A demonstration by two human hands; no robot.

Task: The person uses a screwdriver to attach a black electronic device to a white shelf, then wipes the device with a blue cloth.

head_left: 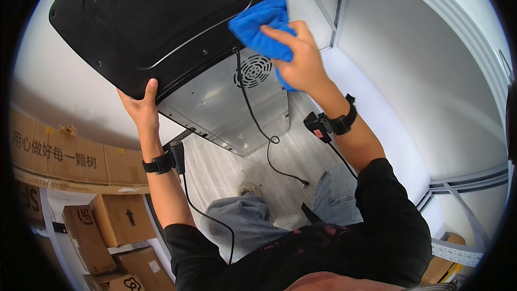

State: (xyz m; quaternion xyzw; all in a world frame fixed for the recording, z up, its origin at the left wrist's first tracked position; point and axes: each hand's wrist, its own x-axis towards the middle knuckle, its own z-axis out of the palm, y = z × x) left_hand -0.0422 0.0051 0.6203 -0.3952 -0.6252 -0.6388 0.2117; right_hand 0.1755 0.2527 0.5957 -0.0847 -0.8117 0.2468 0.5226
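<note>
A large appliance with a black panel and a bare metal face fills the upper middle. A round vent grille is cut into the metal, and a black power cord hangs from near the panel's edge down to a plug. My left hand grips the panel's near left corner, thumb on its face; the other fingers are mostly hidden. In my right hand is a bunched blue cloth, held over the panel's right edge. Whether the cloth touches the panel I cannot tell.
Cardboard boxes sit on a shelf at the lower left, with a long carton above them. White panels in metal framing stand on the right. Wood-look flooring lies under the appliance. Cabled black devices are strapped to both my wrists.
</note>
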